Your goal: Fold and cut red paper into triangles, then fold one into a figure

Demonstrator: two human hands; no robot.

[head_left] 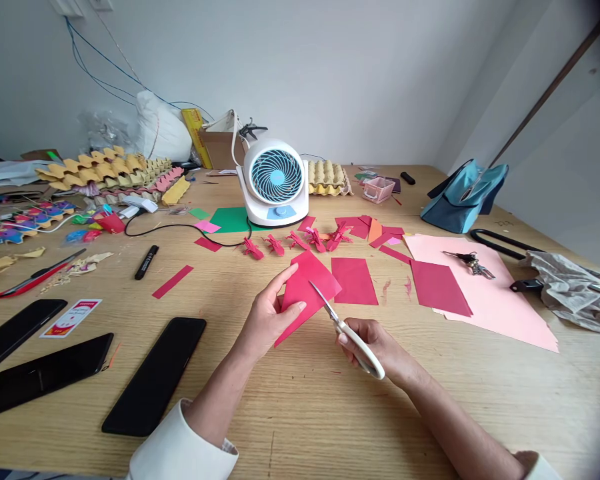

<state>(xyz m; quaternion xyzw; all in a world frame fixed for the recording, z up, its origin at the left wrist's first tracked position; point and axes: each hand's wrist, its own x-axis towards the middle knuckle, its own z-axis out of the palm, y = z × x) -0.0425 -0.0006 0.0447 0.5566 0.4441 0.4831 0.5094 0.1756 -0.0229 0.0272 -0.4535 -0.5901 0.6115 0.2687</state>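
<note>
The single head view looks from the wearer's eye height forward and down across a pale wood-grain table, near edge close below, to the plain whitish wall beyond.

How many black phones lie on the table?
3, all left of the left hand: the right phone, closest to it; the middle phone, below the printed card; and the upper phone, left of the card.
</note>
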